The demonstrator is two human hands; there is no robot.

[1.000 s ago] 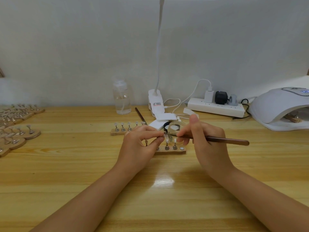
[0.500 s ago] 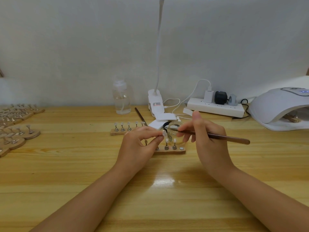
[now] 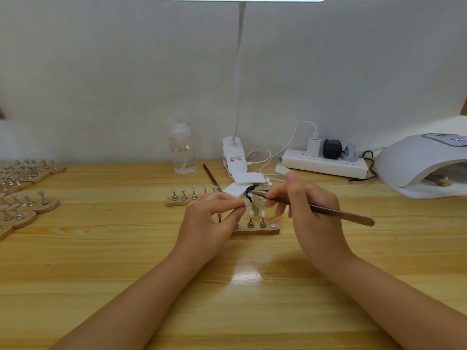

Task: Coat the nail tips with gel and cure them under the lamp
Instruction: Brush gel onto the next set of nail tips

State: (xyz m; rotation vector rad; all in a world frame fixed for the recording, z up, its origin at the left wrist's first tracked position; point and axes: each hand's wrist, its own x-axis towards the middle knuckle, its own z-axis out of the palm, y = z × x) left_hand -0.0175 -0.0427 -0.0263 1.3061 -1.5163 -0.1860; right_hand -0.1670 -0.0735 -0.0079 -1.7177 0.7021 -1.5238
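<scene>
Nail tip (image 3: 246,202), pinched on its stand between the left hand's (image 3: 209,221) thumb and forefinger, sits just above the wooden strip (image 3: 255,231) beneath both hands. The right hand (image 3: 310,213) grips the brush (image 3: 336,213) like a pen, bristles reaching into the small glass jar (image 3: 262,200) just behind the tip. Judged best: load little gel, wipe excess on the rim, stroke base to edge. Far right of the right hand waits the curing lamp (image 3: 419,165).

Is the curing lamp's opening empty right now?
No. A wooden holder lies inside the opening of the curing lamp at the right end of the table.
</scene>
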